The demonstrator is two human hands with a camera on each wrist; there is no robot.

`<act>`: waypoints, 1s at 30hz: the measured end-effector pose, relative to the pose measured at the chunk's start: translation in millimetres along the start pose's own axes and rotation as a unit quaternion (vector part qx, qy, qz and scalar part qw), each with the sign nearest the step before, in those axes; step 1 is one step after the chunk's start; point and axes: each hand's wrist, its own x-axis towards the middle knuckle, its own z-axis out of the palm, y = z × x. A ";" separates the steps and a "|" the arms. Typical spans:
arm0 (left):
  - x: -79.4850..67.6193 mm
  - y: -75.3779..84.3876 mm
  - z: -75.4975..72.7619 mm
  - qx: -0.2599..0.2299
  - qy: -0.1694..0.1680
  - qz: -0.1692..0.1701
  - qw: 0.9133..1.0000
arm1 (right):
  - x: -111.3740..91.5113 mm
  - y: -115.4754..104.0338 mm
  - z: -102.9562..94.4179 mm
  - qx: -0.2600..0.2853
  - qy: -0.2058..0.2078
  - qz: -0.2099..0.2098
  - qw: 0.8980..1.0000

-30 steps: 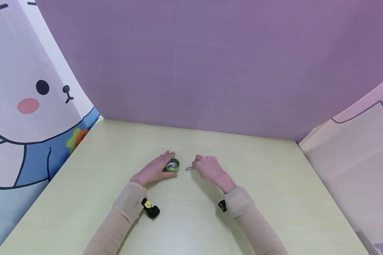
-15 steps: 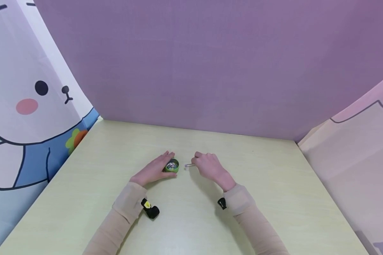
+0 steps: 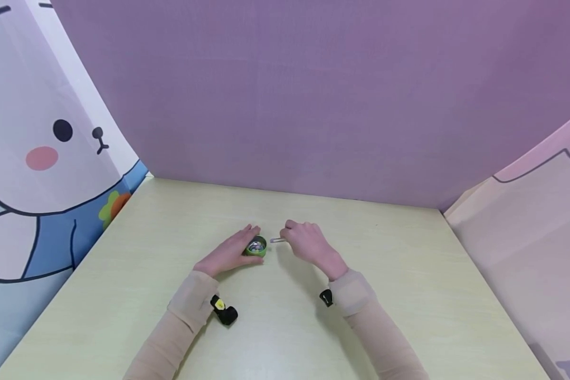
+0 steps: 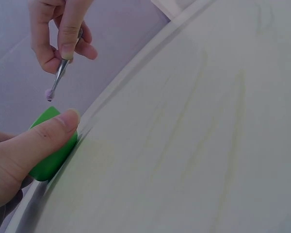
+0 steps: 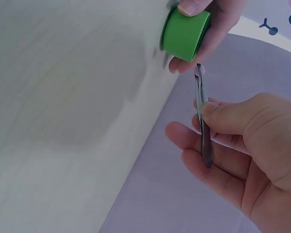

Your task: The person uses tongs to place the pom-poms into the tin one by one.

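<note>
On the table, a small round green container [image 3: 256,255] stands with its top uncovered and a shiny silvery inside. My left hand [image 3: 231,250] holds it steady, thumb on the near side and fingers on the far side. To its right, my right hand [image 3: 307,244] pinches metal tweezers [image 5: 205,138] between thumb and fingers. A small pale purple bead [image 4: 48,93] sits at the tweezers' tips. In the head view the tips point left, a short way from the container's rim. The left wrist view shows them just above the green wall.
The pale wooden table [image 3: 285,327] runs back to a purple cloth wall [image 3: 313,105]. A cartoon-printed curtain [image 3: 38,190] hangs along the left, and a pale pink one [image 3: 532,243] on the right. Black wrist cameras are strapped under both sleeves.
My right hand has lifted the tweezers from near the table and moved them left and away from me, closer to the green container. The left hand and the container have stayed put.
</note>
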 end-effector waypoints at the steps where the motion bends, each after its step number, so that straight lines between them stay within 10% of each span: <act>1: 0.0 -0.2 -0.1 0.000 0.000 0.000 1.000 | 1.1 -0.9 -0.8 0.001 0.000 -0.001 1.000; 30: 0.5 -3.6 0.4 -0.005 -0.002 0.001 1.000 | 15.3 -20.5 -5.4 0.009 -0.022 -0.011 1.000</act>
